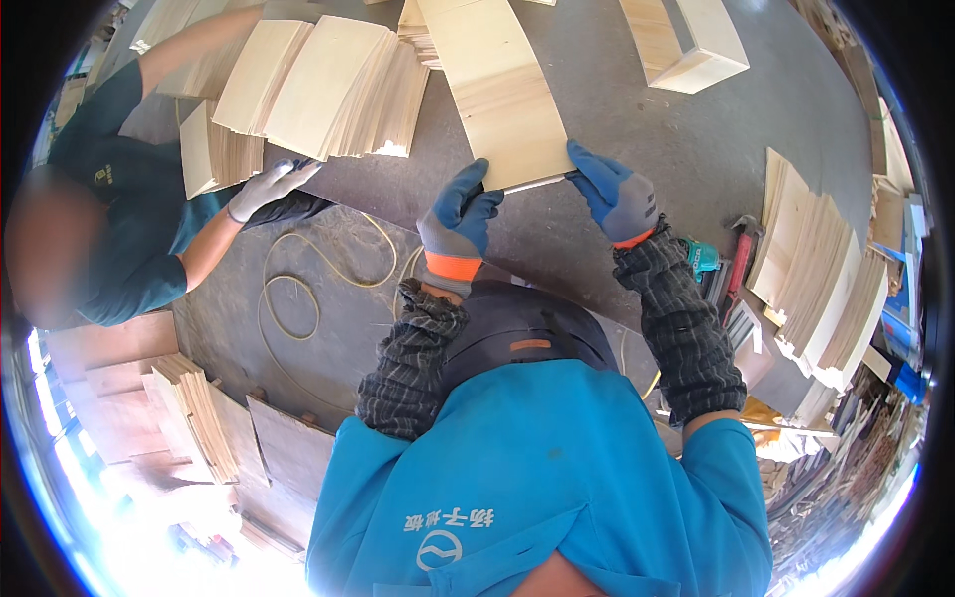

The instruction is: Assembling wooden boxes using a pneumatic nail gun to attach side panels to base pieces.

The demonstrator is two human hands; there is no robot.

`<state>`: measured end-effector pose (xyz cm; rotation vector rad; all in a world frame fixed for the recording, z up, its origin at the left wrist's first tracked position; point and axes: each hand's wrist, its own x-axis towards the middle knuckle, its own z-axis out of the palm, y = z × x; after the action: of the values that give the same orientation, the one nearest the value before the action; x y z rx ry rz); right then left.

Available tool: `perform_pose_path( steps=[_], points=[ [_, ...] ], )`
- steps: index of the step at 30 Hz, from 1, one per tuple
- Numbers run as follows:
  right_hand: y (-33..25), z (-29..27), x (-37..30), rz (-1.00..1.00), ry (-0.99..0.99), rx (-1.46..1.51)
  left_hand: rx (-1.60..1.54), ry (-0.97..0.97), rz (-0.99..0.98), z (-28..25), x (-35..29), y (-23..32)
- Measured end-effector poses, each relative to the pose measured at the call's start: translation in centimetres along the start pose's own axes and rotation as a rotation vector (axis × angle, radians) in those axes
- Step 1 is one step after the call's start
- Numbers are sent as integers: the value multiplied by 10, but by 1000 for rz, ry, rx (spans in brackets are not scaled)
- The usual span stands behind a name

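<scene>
While held over the grey table (637, 129): pale rectangular thin wooden board (497, 90), near edge pinched at both corners. Left hand (456, 227) and right hand (617, 194), blue-gloved, each grip clenched on it, forearms raised. Step judged: aligning; next, steady lowering. Co-worker's white-gloved hand (267, 187) beside fanned veneer stacks (328, 90).

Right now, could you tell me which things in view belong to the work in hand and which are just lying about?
In hand:
- pale thin rectangular wooden board, near edge gripped
- left hand in blue glove
- right hand in blue glove

Lying about:
- fanned stacks of pale wood sheets, with a co-worker's white-gloved hand beside them
- coiled yellowish hose
- teal power tool
- open wooden box
</scene>
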<state>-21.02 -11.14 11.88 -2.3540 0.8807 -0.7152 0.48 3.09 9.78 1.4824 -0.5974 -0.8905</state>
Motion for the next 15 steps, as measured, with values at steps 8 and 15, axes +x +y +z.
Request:
perform_pose_path(
  steps=[8, 15],
  points=[
    [-2, -7, 1, 29, -101, -58, 379, -57, 370, -5, -3, 9],
    [2, -2, 0, 86, -120, 40, 532, -92, 376, -10, 1, 18]
  ],
)
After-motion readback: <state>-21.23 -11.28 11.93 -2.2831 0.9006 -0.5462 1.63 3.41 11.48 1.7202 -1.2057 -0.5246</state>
